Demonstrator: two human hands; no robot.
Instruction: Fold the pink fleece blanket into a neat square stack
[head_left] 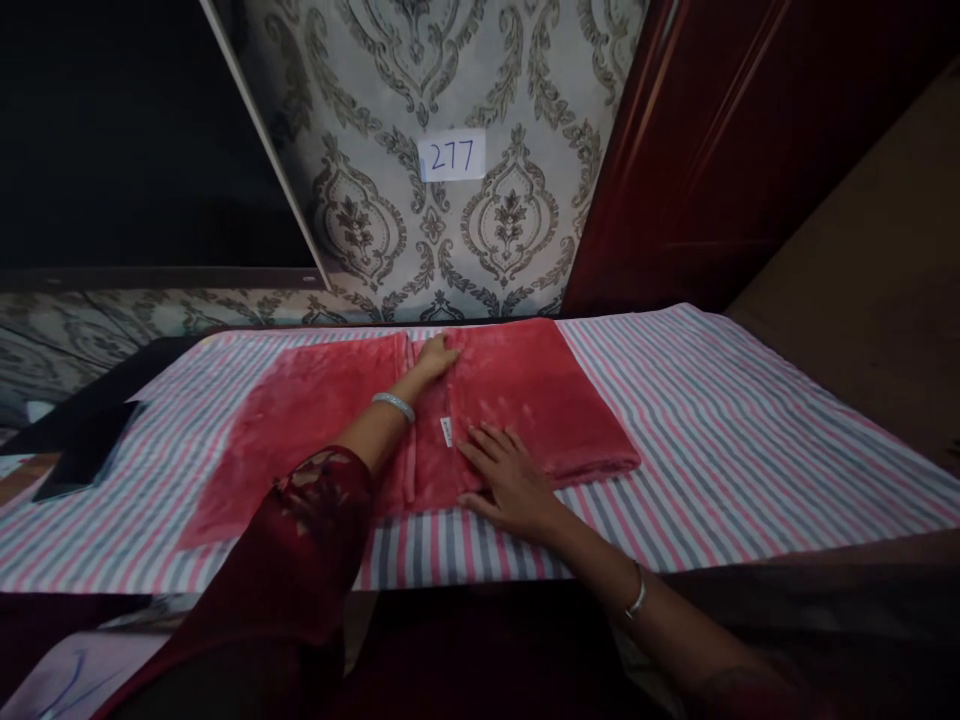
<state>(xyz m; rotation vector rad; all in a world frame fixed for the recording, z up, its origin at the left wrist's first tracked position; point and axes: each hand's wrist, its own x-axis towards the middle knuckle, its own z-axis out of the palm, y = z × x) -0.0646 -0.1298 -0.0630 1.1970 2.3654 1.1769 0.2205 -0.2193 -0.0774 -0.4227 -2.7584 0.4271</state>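
A plush red blanket lies partly folded on a striped cloth, its right part in thicker layers and its left part flatter. At the far side, my left hand has its fingers curled at the fold edge near the blanket's middle, closed on the fabric; some fingertips are hidden. My right hand rests flat with spread fingers on the near left corner of the thicker part. Between the hands a small white label shows on the blanket.
Pink, grey and white stripes mark the cloth covering the table. A dark flat object lies at its left end. Behind stand a patterned wall with a paper reading 277, a large dark screen and a dark red wooden panel.
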